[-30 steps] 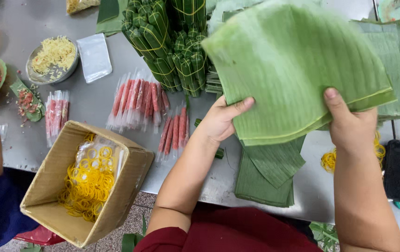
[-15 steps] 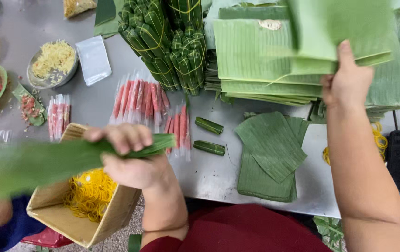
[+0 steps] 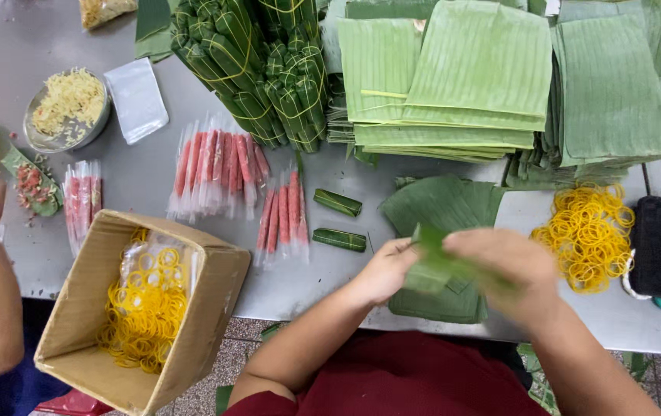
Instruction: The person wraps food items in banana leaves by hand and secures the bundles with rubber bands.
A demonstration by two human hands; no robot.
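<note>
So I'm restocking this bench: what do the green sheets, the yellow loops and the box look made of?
Green sheets: apparently banana-type leaf, matte with fine parallel ribs. Yellow loops: seemingly rubber bands, thin and slightly glossy. Box: brown corrugated cardboard, judging by its thick dull walls.

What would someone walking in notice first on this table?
Probably the stacks of flat green leaves filling the far right of the table, with the bundle of tied green rolls beside them. Near the front edge, the left hand and right hand fold a leaf piece, and bright yellow rubber bands lie heaped to the right.
</note>
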